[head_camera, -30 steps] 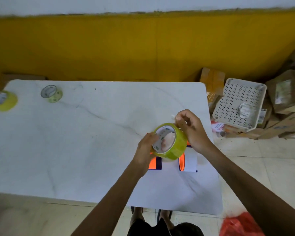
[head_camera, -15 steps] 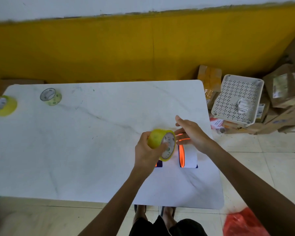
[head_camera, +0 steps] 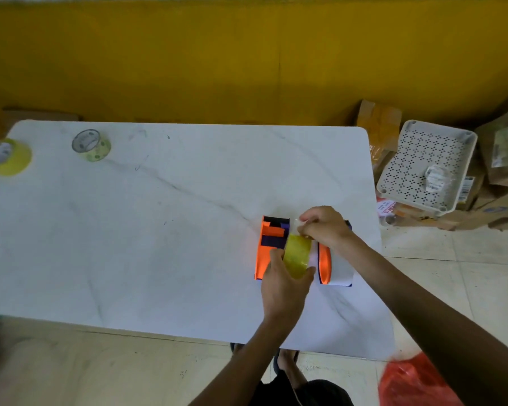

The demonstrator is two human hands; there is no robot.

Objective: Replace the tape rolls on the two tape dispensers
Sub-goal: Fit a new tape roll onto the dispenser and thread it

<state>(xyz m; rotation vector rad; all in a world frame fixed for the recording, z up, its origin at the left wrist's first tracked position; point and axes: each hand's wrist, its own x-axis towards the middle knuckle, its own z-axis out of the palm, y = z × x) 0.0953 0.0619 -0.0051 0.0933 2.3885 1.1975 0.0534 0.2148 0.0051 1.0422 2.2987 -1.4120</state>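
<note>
Two orange-and-purple tape dispensers lie side by side near the table's right front: the left dispenser (head_camera: 270,244) and the right dispenser (head_camera: 326,266). Between them my left hand (head_camera: 282,284) grips a yellow tape roll (head_camera: 297,254) on edge. My right hand (head_camera: 324,227) pinches the roll's loose clear tape end just above it. A full yellow roll (head_camera: 9,156) and a nearly used-up roll (head_camera: 91,145) lie flat at the table's far left.
The white marble table (head_camera: 159,230) stands against a yellow wall. On the floor to the right sit a white perforated tray (head_camera: 423,168), cardboard boxes (head_camera: 379,127) and a red plastic bag (head_camera: 414,382). My feet show under the table's front edge.
The roll has come down from chest height to between the dispensers and turned edge-up. My right hand went from open beside it to pinching the tape end.
</note>
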